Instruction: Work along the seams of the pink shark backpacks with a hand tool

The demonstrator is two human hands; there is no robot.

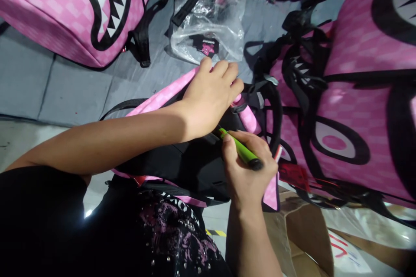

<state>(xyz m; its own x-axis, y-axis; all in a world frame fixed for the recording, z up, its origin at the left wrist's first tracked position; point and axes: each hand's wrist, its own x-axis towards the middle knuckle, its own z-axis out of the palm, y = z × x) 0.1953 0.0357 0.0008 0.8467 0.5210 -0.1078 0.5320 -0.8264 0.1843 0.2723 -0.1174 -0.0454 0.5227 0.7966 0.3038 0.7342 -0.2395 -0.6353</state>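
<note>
My right hand (248, 177) clamps a lime-green, rod-shaped tool with a black end (242, 149) over a black bag with pink checked trim (182, 166) before me.

The step in hand appears to be close work on the black fabric, calling next for a steady tip; how my left hand (208, 95) grips, I cannot tell. A pink checked backpack (354, 112) crowds the right, a clear plastic bag (227, 43) lies beyond, and more room opens leftward on the grey tabletop (78, 86).
</note>
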